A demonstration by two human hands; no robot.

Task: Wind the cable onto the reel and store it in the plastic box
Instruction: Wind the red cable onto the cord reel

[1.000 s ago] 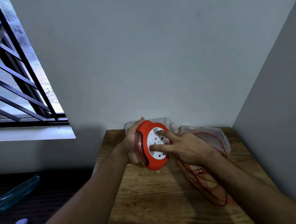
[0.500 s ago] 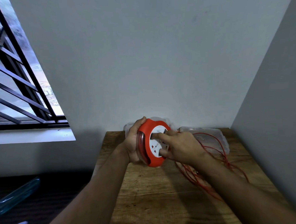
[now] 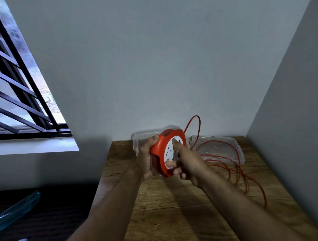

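Winding midway: left hand point(image 3: 147, 156) clamped on reel point(image 3: 162, 147), right hand point(image 3: 187, 162) fingers point(image 3: 177, 144) cranking its face; much cable point(image 3: 244, 173) loose on tabletop point(image 3: 166, 210); box point(image 3: 140, 139) unfilled.

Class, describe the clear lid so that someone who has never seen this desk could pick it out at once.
Start at the wooden table pushed into the wall corner and look to its far right end. The lid lies flat there, clear plastic, with loops of red cable draped over it. Unlike the clear box to its left, it is shallow and not hidden behind the reel.
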